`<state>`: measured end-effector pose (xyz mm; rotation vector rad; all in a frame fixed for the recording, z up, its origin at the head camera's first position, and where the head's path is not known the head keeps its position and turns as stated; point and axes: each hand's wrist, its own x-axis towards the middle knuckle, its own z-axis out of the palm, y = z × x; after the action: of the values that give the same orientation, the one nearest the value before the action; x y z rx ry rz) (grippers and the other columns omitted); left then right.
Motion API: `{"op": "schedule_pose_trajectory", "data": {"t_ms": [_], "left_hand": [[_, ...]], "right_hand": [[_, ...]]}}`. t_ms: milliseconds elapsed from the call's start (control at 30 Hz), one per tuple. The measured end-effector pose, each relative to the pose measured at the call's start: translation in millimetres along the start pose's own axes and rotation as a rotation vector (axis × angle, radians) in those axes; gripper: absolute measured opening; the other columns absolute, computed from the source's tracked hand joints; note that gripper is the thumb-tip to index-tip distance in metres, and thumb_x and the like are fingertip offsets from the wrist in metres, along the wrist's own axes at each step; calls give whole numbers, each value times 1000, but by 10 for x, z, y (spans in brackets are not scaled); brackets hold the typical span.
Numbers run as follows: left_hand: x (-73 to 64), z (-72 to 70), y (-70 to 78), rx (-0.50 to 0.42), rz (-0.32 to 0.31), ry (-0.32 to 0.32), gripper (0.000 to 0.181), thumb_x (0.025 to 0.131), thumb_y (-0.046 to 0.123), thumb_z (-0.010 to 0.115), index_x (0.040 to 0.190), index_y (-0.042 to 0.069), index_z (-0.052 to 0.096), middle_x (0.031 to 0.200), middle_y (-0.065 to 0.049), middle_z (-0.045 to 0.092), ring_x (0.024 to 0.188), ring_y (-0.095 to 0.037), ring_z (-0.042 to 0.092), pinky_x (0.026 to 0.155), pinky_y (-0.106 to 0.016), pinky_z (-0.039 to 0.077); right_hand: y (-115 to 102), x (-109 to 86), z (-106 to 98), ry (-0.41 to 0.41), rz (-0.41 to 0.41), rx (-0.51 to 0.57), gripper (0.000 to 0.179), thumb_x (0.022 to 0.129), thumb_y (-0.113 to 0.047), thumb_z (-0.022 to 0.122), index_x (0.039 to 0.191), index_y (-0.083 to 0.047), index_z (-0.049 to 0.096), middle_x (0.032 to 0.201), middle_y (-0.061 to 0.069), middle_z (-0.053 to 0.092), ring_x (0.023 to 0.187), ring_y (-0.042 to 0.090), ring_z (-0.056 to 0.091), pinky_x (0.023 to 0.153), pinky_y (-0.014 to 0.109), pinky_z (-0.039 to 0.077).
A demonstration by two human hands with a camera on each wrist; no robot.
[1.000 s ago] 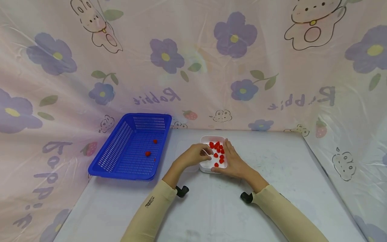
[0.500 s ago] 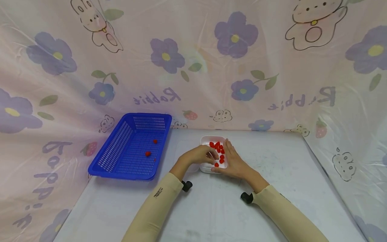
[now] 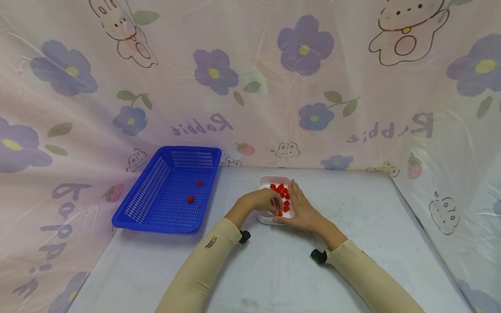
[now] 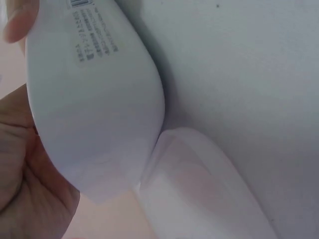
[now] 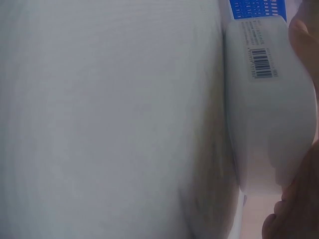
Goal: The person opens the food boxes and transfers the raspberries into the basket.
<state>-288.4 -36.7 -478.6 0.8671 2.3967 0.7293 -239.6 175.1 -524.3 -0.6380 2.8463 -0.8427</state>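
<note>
In the head view, a white plastic container (image 3: pixel 268 221) stands on the table with several small red berry-like pieces (image 3: pixel 282 190) inside. My left hand (image 3: pixel 256 202) reaches over its left side, fingers bent down among the pieces. Its fingertips are right at one piece (image 3: pixel 279 213) near the front; whether they pinch a piece I cannot tell. My right hand (image 3: pixel 303 211) holds the container from the right, thumb along the front edge and the other fingers extended along the side. Both wrist views show the container's labelled outer wall (image 4: pixel 94 109).
At the left stands a blue slotted basket (image 3: pixel 156 226) holding a few red pieces (image 3: pixel 190 199). A clear lid (image 3: pixel 234 191) lies on the white table (image 3: pixel 282 278) between basket and container. A patterned curtain (image 3: pixel 250 108) closes off the back and sides.
My left hand has moved right and deeper into the container, coming to the front piece and covering one red piece that showed earlier. My right hand and the container stay in place.
</note>
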Motion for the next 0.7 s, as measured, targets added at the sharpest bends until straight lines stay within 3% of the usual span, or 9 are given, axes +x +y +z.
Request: {"op": "schedule_pose_trajectory", "data": {"t_ms": [433,700], "left_hand": [[-30,87,100,80,-21,12,18,92,10,86,108,10,80,88,7,71,81,-8,65,78,-18,56],[-37,121,93,126,-27,62,13,92,11,87,103,12,80,86,7,70,81,-9,62,80,-19,55]], "right_hand": [[6,-1,4,11,0,-22,142,81,-80,75,171,-1,-2,180,18,-7,166,39,-2,127,67,19],[-7,3,1,10,1,-22,142,81,-80,75,171,-1,-2,180,18,-6,166,38,-2,128,64,18]]}}
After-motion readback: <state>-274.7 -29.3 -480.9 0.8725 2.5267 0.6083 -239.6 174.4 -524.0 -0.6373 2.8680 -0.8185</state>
